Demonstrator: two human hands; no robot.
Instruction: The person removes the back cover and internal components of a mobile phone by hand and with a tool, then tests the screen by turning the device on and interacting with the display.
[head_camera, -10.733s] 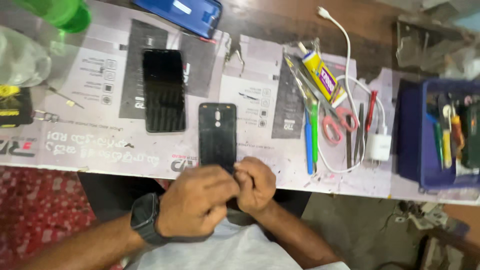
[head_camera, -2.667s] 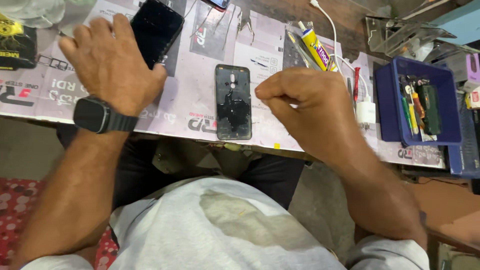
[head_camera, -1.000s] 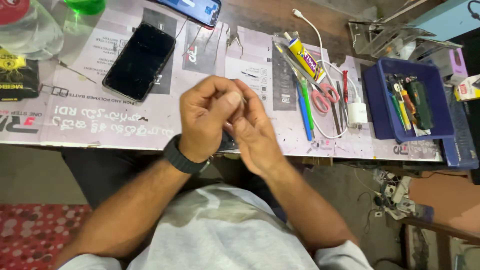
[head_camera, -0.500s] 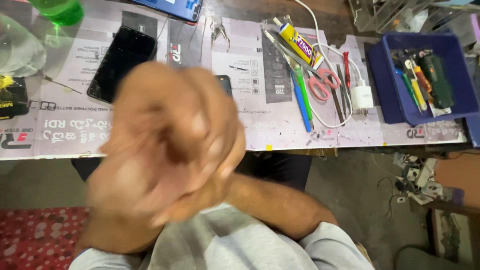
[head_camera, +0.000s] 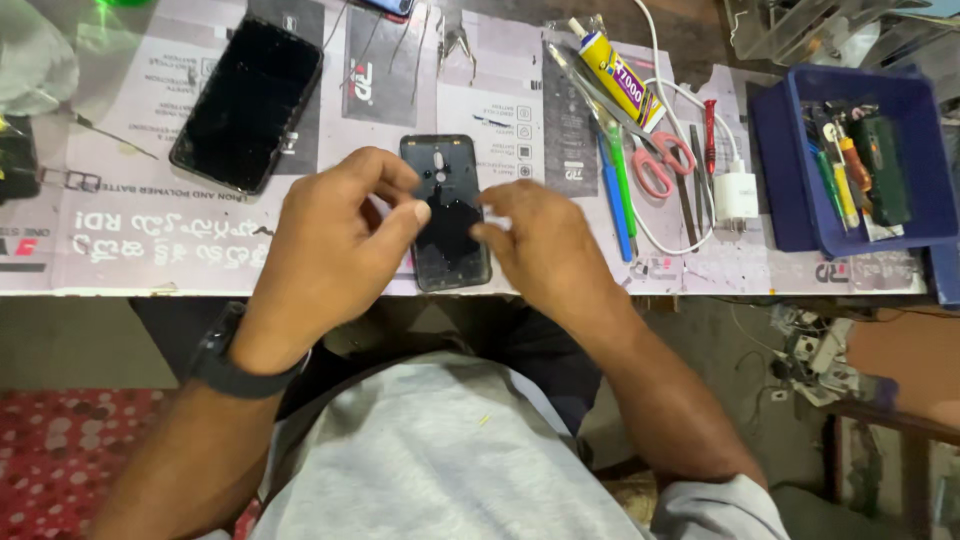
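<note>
A dark phone (head_camera: 446, 165) lies back side up on the paper-covered bench (head_camera: 150, 245), close to its near edge. My left hand (head_camera: 325, 245), with a black watch on its wrist, hovers over the phone's left side. Its thumb and forefinger curve toward each other with a small gap, and I see nothing between them. My right hand (head_camera: 545, 245) is at the phone's right edge, its blurred fingertips touching or just above it.
A second black phone (head_camera: 245, 105) lies screen up at the back left. To the right lie a yellow glue tube (head_camera: 618, 78), pink scissors (head_camera: 660, 165), blue and green pry tools (head_camera: 615, 190), a white charger (head_camera: 737, 195) and a blue tool tray (head_camera: 790, 180).
Both hands were raised close to the camera, clasped together and blurred. They have now dropped apart onto either side of the dark phone.
</note>
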